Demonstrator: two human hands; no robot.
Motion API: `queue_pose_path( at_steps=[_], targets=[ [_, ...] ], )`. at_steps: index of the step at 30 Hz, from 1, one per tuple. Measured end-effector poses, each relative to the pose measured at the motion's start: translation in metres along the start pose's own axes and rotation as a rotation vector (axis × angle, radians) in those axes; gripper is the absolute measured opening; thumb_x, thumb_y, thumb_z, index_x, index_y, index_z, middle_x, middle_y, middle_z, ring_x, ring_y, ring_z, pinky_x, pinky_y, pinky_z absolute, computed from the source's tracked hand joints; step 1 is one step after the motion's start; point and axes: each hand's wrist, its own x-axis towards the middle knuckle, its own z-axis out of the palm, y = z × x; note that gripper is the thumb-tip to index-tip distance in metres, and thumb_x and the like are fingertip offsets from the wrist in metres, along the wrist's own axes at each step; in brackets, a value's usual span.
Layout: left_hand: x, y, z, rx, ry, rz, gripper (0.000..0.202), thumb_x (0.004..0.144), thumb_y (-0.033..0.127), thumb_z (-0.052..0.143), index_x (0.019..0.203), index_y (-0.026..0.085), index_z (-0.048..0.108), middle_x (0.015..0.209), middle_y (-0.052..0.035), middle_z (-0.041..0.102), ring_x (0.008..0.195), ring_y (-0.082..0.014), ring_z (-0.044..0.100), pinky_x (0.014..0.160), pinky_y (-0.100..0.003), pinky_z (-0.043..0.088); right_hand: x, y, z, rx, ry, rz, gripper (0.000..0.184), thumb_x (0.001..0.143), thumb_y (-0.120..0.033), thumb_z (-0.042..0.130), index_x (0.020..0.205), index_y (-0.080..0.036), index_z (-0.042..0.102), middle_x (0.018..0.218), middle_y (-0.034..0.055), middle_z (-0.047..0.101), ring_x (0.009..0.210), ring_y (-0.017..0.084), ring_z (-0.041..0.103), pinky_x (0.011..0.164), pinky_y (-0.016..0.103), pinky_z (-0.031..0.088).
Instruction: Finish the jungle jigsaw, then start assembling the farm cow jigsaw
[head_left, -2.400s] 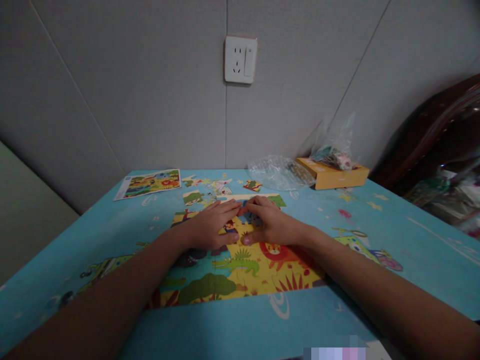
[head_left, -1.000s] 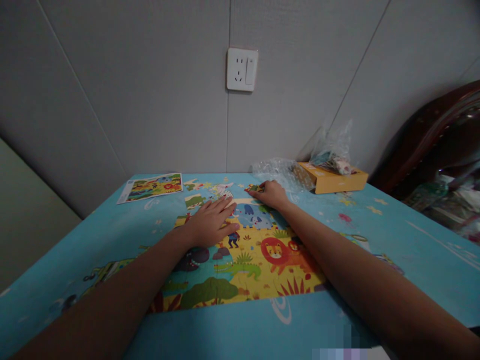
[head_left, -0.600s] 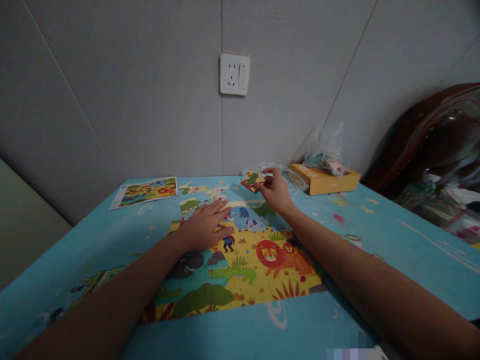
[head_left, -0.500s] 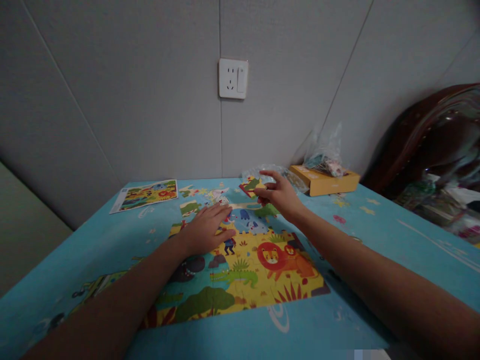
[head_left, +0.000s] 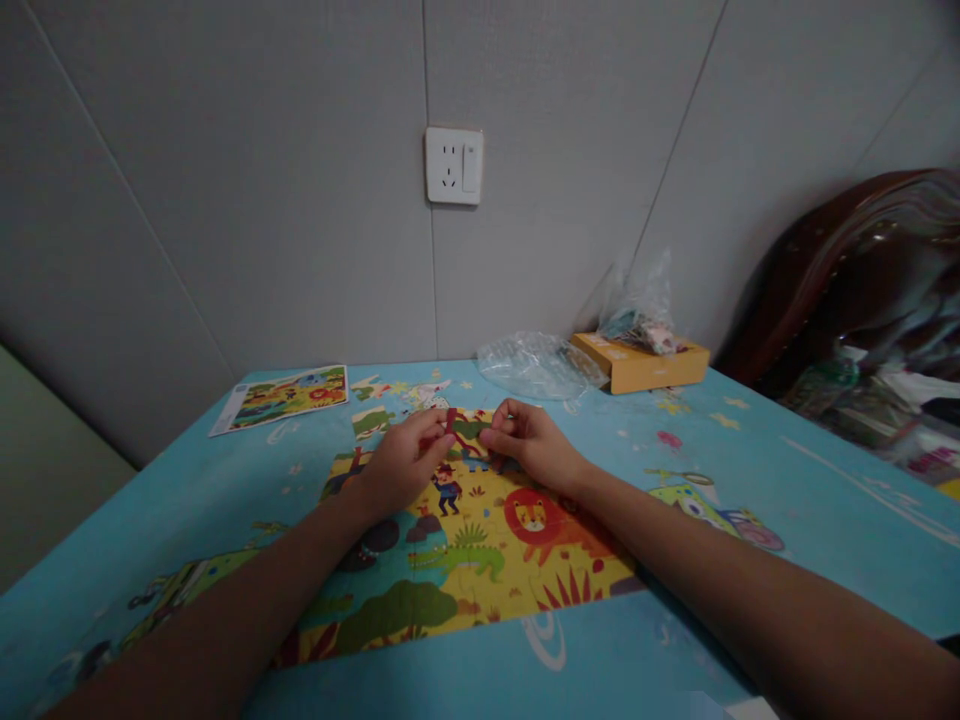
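Note:
A jigsaw puzzle piece (head_left: 469, 430) with a green bush and a dark red edge is between my two hands, over the far side of the puzzle. My left hand (head_left: 405, 458) pinches its left edge with thumb and fingers. On its right edge, the bent fingers and thumb of my right hand (head_left: 536, 445) are closed. Below lies the partly joined jigsaw puzzle (head_left: 517, 580), showing a lion, a crocodile and a walking figure. My hands and forearms hide parts of it.
A loose puzzle piece (head_left: 372, 422) lies beyond my left hand. Farther left is the picture sheet (head_left: 292, 396). Clear plastic wrap (head_left: 536, 365) and a yellow box (head_left: 652, 370) topped by a plastic bag (head_left: 637, 310) stand near the wall. A brown leather chair (head_left: 862, 260) is at right.
My right hand has brought the puzzle piece from the table's far side down and left to the puzzle. My left hand, earlier flat on the puzzle, now grips the piece too.

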Motion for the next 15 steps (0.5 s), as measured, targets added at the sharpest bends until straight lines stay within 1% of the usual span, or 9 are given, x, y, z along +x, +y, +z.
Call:
queue_pose_path(
  at_steps=[2,3,4,5,7,10,13,15],
  targets=[
    [-0.001,0.001,-0.001,-0.047,-0.031,-0.009,0.038,0.092,0.027,0.047,0.128,0.015,0.049,0.068,0.0026,0.061,0.066,-0.0154,0.058,0.069,-0.029,0.046,-0.001,0.001,-0.002,-0.003,-0.011,0.002,0.041,0.068,-0.047,0.077,0.079,-0.021,0.046,0.058,-0.0039,0.063,0.048,0.01,0.054,0.052,0.024,0.044],
    [-0.001,0.003,-0.001,-0.06,-0.045,-0.005,0.042,0.092,0.026,0.046,0.133,0.015,0.044,0.065,0.0043,0.059,0.063,-0.0146,0.056,0.067,-0.028,0.045,-0.001,0.002,-0.003,-0.003,-0.022,0.012,0.042,0.068,-0.047,0.077,0.081,-0.021,0.046,0.058,-0.0037,0.064,0.048,0.01,0.054,0.053,0.025,0.044],
    [-0.001,0.004,-0.001,-0.069,-0.056,0.0,0.043,0.092,0.025,0.045,0.134,0.015,0.043,0.063,0.0053,0.057,0.061,-0.014,0.055,0.066,-0.027,0.045,-0.001,0.002,-0.003,-0.003,-0.027,0.022,0.042,0.067,-0.046,0.077,0.083,-0.022,0.047,0.058,-0.0039,0.064,0.048,0.01,0.053,0.053,0.025,0.044],
    [-0.001,0.005,-0.002,-0.079,-0.062,0.001,0.041,0.092,0.024,0.046,0.131,0.015,0.045,0.063,0.0056,0.056,0.06,-0.0136,0.055,0.065,-0.027,0.044,-0.001,0.001,-0.004,-0.002,-0.02,0.028,0.043,0.067,-0.046,0.077,0.086,-0.022,0.047,0.057,-0.0045,0.064,0.048,0.01,0.053,0.052,0.024,0.043],
    [-0.001,0.006,-0.002,-0.119,-0.073,-0.017,0.032,0.09,0.025,0.05,0.121,0.017,0.049,0.066,0.0051,0.06,0.062,-0.0135,0.058,0.067,-0.027,0.046,-0.001,0.0,-0.004,0.001,0.031,0.012,0.045,0.066,-0.045,0.077,0.091,-0.022,0.048,0.056,-0.0067,0.062,0.047,0.01,0.051,0.051,0.023,0.041],
    [-0.001,0.004,-0.001,-0.164,-0.097,-0.028,0.023,0.086,0.028,0.058,0.107,0.019,0.054,0.074,0.0016,0.067,0.07,-0.0153,0.064,0.071,-0.028,0.049,0.002,-0.002,-0.004,0.013,0.143,-0.068,0.044,0.067,-0.044,0.077,0.093,-0.022,0.049,0.055,-0.0084,0.058,0.047,0.01,0.049,0.05,0.023,0.039],
    [0.0,0.002,-0.002,-0.069,-0.125,0.06,0.015,0.084,0.03,0.061,0.094,0.019,0.064,0.08,-0.0028,0.068,0.078,-0.0179,0.065,0.076,-0.031,0.05,0.006,-0.004,-0.012,-0.037,0.223,-0.12,0.036,0.069,-0.045,0.074,0.088,-0.02,0.055,0.058,-0.0056,0.058,0.05,0.01,0.05,0.051,0.024,0.04],
    [0.0,0.002,-0.002,0.0,-0.147,0.133,0.013,0.084,0.029,0.06,0.088,0.019,0.068,0.083,-0.0045,0.069,0.084,-0.0193,0.063,0.08,-0.034,0.049,0.01,-0.004,-0.024,-0.147,0.256,-0.106,0.03,0.072,-0.044,0.069,0.083,-0.018,0.059,0.062,-0.0024,0.06,0.051,0.011,0.052,0.051,0.025,0.041]
  ],
)
